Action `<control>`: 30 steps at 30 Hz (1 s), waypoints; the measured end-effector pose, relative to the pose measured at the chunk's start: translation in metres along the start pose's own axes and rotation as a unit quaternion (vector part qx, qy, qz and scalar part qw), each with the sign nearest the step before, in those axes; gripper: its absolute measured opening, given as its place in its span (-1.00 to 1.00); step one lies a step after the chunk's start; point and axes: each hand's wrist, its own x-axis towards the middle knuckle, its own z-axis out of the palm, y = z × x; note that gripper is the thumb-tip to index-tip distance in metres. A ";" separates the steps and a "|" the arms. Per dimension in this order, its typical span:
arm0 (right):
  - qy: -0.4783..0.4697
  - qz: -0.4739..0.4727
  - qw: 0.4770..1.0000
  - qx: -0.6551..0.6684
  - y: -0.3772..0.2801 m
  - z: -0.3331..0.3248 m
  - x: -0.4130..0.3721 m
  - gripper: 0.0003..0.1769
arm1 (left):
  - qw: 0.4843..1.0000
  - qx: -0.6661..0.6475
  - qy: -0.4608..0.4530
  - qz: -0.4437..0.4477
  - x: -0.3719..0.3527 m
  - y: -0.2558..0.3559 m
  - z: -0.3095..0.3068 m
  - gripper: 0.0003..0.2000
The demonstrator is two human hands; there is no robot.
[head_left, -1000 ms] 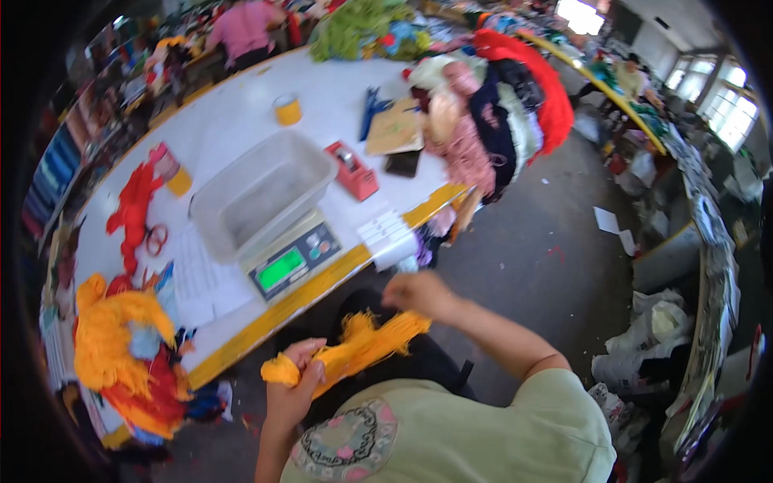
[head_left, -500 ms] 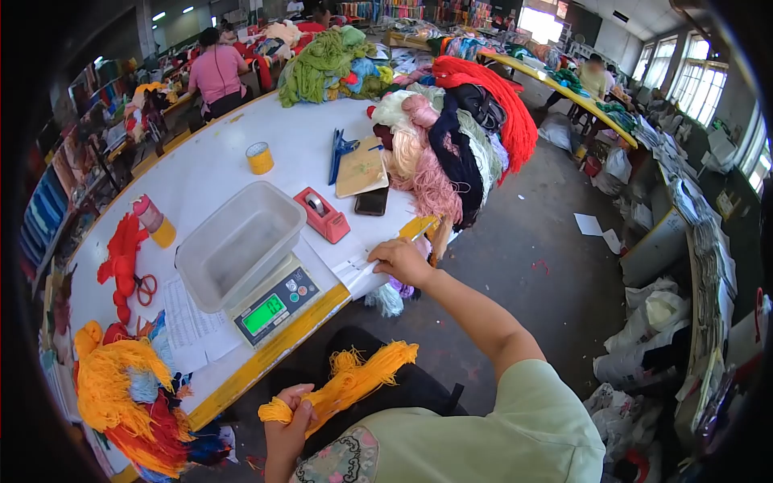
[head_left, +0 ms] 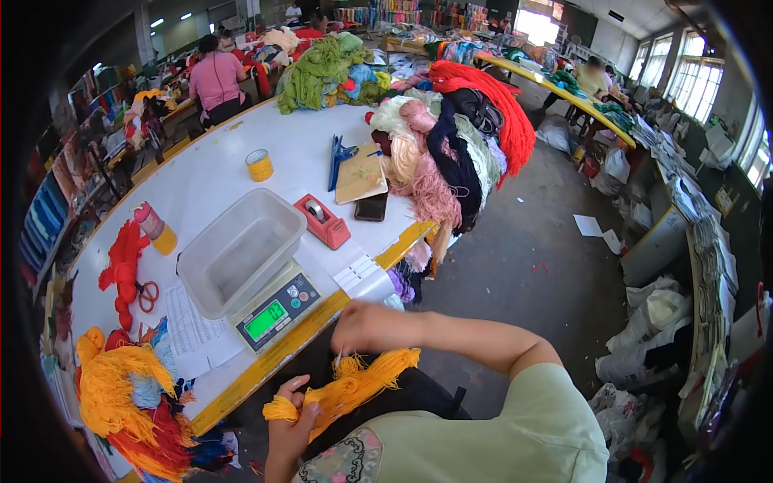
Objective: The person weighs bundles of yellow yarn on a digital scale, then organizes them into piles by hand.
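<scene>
My left hand (head_left: 293,414) is closed around a hank of orange-yellow yarn (head_left: 362,386), which lies across my lap with its loose end to the right. My right hand (head_left: 364,328), smeared by motion, is over the yarn, its fingers curled down and a small pale bit at their tips; what they hold I cannot make out. Just beyond, at the table edge, is a sheet of white labels (head_left: 361,278). A digital scale (head_left: 278,310) with a lit green display carries a translucent plastic tub (head_left: 241,249).
Around the scale are a red tape dispenser (head_left: 323,222), a phone (head_left: 371,207), a notebook (head_left: 360,175), a tape roll (head_left: 259,166), a bottle (head_left: 156,229) and scissors (head_left: 146,295). Yarn heaps (head_left: 129,386) lie at left, more (head_left: 439,153) at right. A person (head_left: 217,83) sits farther off.
My right hand has left the label sheet at the table edge and moved down and left to the orange yarn. My left hand keeps its hold on the yarn.
</scene>
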 end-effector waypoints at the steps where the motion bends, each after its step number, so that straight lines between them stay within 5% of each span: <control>1: -0.058 -0.038 0.998 0.002 -0.021 0.003 0.013 -0.88 | 1.000 0.004 -0.019 0.012 0.001 -0.002 0.002 -0.64; 3: -0.043 -0.136 0.988 -0.065 -0.046 0.015 0.033 -0.82 | 0.998 0.010 -0.053 0.039 0.005 -0.006 0.008 -0.62; 6: -0.060 -0.125 0.986 -0.091 -0.059 0.026 0.053 -0.78 | 0.983 0.122 -0.101 0.089 0.005 -0.017 -0.002 -0.56; 10: 0.054 -0.057 0.996 0.048 -0.057 0.040 0.068 -0.75 | 1.000 -0.012 0.014 0.024 -0.005 -0.007 -0.006 -0.43; 13: -0.008 0.081 0.965 0.249 -0.041 0.070 0.066 -0.65 | 0.996 -0.046 0.063 0.043 -0.013 0.006 -0.010 -0.33; 16: -0.053 0.102 0.936 0.333 -0.041 0.087 0.071 -0.61 | 0.995 -0.032 0.064 0.071 -0.016 0.008 -0.013 -0.29; 22: -0.036 0.174 0.937 0.300 -0.062 0.061 0.074 -0.62 | 0.913 0.228 0.165 0.294 -0.007 -0.032 -0.018 -0.60; 23: -0.022 0.150 0.949 0.276 -0.062 0.061 0.073 -0.62 | 0.904 0.251 0.201 0.282 -0.011 -0.034 -0.016 -0.82; 30: -0.017 0.018 0.968 0.249 -0.058 0.056 0.071 -0.78 | 0.963 0.219 0.086 0.134 -0.019 -0.014 -0.025 -0.91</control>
